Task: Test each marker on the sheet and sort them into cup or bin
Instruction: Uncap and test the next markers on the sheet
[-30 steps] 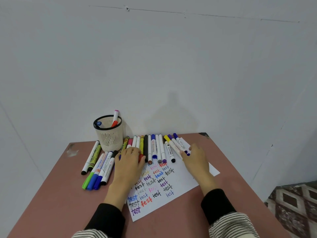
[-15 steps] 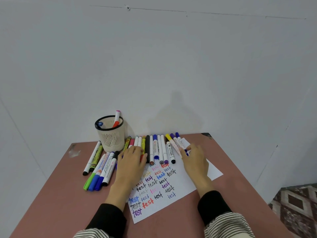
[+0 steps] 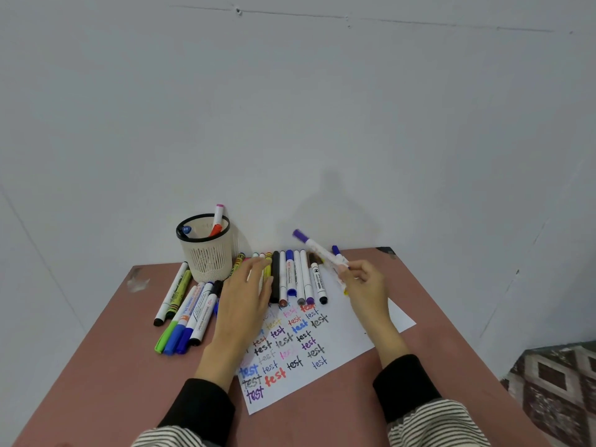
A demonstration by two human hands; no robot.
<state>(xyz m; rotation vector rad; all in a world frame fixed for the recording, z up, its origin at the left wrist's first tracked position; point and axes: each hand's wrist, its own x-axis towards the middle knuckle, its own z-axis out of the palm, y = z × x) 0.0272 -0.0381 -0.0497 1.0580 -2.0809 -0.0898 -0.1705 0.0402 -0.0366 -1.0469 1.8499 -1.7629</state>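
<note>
Purple-capped marker (image 3: 317, 250) pinched in right hand's fingers (image 3: 353, 272), lifted.

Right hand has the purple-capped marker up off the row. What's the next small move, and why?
Probably bring the left hand over to pull the cap off: the right hand holds the purple-capped marker in the air, cap on, and the sheet has blank space beside it.

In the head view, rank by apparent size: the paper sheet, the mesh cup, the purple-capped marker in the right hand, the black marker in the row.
1. paper sheet
2. mesh cup
3. and 4. purple-capped marker and black marker: similar apparent length, unranked; the held one is raised and partly hidden.
</note>
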